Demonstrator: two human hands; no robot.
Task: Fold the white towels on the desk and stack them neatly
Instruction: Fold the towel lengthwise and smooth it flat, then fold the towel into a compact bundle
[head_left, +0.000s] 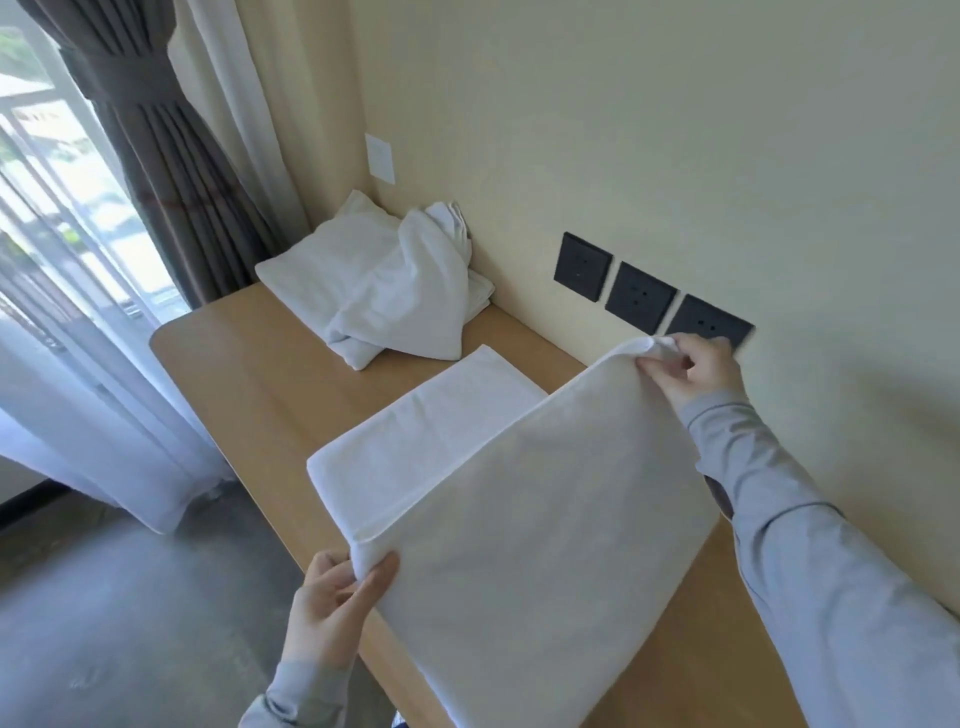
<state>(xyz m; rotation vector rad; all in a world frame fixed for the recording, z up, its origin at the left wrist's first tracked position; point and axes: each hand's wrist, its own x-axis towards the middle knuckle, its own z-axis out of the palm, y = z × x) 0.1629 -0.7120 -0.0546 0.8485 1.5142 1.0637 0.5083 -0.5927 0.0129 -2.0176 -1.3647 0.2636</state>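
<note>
**Towel held up by two corners over the desk**

The left hand (332, 608), nearest the camera, pinches the lower raised corner of the towel (519, 519), thumb on the near face and fingers curled behind. Up and to the right of it, the right hand (696, 369) grips the other raised corner with curled fingers, just in front of the sockets (641, 293). Between the hands the lifted edge runs straight, and the cloth hangs from it toward the camera. Beyond that edge, the rest of the towel lies flat on the desk (234, 364). Farther out from both hands, in the corner of the desk, sits a pile (395, 291) of crumpled white towels. Far left of the left hand hang curtains (171, 156).
</note>
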